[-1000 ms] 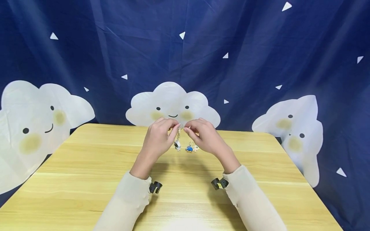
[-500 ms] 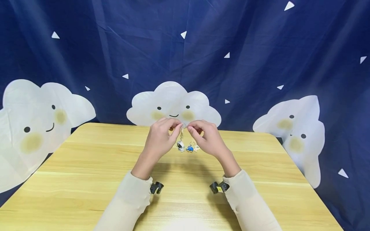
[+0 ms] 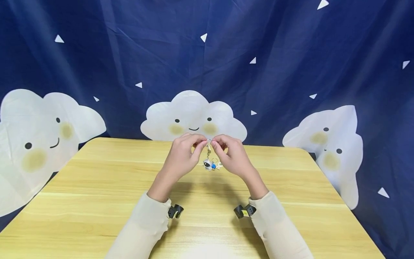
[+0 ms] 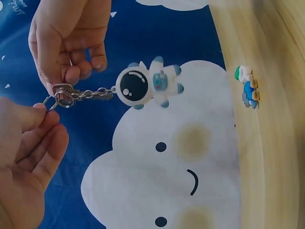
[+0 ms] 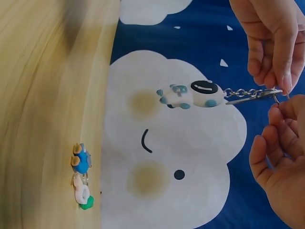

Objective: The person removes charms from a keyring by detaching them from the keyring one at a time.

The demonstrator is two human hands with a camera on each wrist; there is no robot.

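My left hand (image 3: 182, 154) pinches a metal key ring (image 4: 55, 104) at its fingertips, above the far part of the table. Thumb and fingers of my right hand (image 3: 233, 154) pinch at the same ring from the other side. From the ring, on a short chain, hangs an astronaut keychain figure (image 4: 136, 86), white with a black visor and blue-grey limbs. A silver key (image 4: 102, 97) lies alongside the chain, its head partly covered by fingers in the left wrist view. The exact grip of the right fingertips is partly hidden.
On the wooden table (image 3: 113, 201) sit a small blue figure (image 5: 82, 162) with a ring and a white figure with a green part (image 5: 82, 193) beside it. A dark blue cloud-print curtain (image 3: 275, 43) stands behind the far table edge.
The hands have come closer together at the ring. The astronaut figure has shifted right and now overlaps the blue figure in the head view.
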